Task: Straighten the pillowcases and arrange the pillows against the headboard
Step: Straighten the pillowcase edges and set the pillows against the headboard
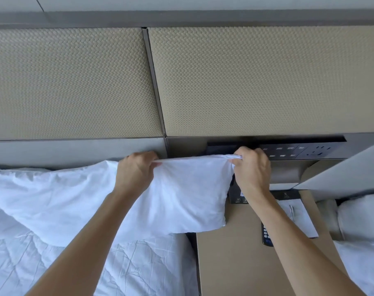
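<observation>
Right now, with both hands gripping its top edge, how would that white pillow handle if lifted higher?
Probably floppy: the pillow sags between the left hand and right hand. Likely light, since pinched fabric alone holds it up. It may slump over the nightstand.

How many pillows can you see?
2. One pillow is held up by both hands at the headboard; another pillow lies at the far right. More may be hidden.
</observation>
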The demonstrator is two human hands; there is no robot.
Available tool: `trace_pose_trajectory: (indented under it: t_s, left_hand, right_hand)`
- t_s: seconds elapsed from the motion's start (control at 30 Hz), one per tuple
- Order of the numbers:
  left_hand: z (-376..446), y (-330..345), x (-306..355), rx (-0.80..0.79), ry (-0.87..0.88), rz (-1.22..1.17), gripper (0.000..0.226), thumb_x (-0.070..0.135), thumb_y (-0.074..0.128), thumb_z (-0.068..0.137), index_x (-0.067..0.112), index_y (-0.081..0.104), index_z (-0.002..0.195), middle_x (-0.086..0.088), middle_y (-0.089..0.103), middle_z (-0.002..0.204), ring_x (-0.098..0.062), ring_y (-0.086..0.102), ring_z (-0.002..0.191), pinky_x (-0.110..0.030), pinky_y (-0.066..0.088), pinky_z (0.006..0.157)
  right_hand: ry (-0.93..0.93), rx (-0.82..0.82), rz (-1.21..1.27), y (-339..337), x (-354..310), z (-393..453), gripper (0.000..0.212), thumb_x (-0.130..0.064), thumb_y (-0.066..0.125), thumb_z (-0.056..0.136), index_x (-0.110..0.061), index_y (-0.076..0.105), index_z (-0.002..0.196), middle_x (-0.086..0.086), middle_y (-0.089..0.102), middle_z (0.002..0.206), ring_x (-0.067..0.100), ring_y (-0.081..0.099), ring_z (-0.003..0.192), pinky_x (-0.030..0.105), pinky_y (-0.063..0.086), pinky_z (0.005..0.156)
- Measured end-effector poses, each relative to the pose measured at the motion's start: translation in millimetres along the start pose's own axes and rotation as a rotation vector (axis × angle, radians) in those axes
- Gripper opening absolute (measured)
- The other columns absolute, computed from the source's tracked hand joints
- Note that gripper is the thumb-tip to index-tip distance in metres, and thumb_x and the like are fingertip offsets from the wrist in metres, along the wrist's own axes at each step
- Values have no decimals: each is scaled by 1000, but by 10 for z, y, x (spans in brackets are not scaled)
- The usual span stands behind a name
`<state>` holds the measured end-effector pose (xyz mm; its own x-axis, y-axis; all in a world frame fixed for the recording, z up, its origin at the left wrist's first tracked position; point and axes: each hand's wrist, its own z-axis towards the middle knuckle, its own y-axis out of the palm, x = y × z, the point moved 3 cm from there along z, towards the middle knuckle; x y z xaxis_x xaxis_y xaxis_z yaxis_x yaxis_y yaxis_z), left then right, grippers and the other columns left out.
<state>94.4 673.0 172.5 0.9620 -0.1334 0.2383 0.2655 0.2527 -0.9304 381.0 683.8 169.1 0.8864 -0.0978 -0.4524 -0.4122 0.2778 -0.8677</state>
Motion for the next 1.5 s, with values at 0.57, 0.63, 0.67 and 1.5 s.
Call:
trace_pose_trajectory:
  t_s: [0.57, 0.63, 0.67, 1.5]
  left_hand:
    - [114, 201, 507, -131, -48, 39, 26, 11, 76, 81, 6, 54, 67, -15, 54, 51, -42, 52, 47, -30, 33, 45]
    - [97, 213, 577, -168, -71, 21, 21, 26, 70, 86, 10, 60, 78, -12, 62, 64, -41, 58, 61, -32, 38, 51]
    - [88, 256, 647, -204, -64, 18, 22, 36, 65, 88, 14, 63, 85, -9, 65, 72, -39, 61, 70, -32, 40, 55]
    - [410, 391, 1530, 110, 219, -162, 12, 2, 64, 75, 8, 57, 66, 1, 37, 48, -34, 36, 44, -28, 32, 47]
  right_hand:
    - [100, 83, 326, 151, 412, 33, 9, -14, 69, 83, -12, 68, 75, -7, 50, 52, 28, 47, 55, 29, 35, 57]
    - [86, 66, 398, 152, 379, 14, 12, -11, 69, 82, -17, 67, 71, -10, 52, 48, 24, 51, 51, 27, 37, 54]
    - [73, 54, 425, 136, 369, 7, 15, -9, 69, 80, -19, 67, 70, -14, 56, 50, 20, 54, 49, 25, 37, 53]
    - [843, -543, 528, 2500, 1887, -1530, 22, -17, 59, 70, -13, 45, 54, 8, 54, 55, 24, 51, 54, 32, 36, 50]
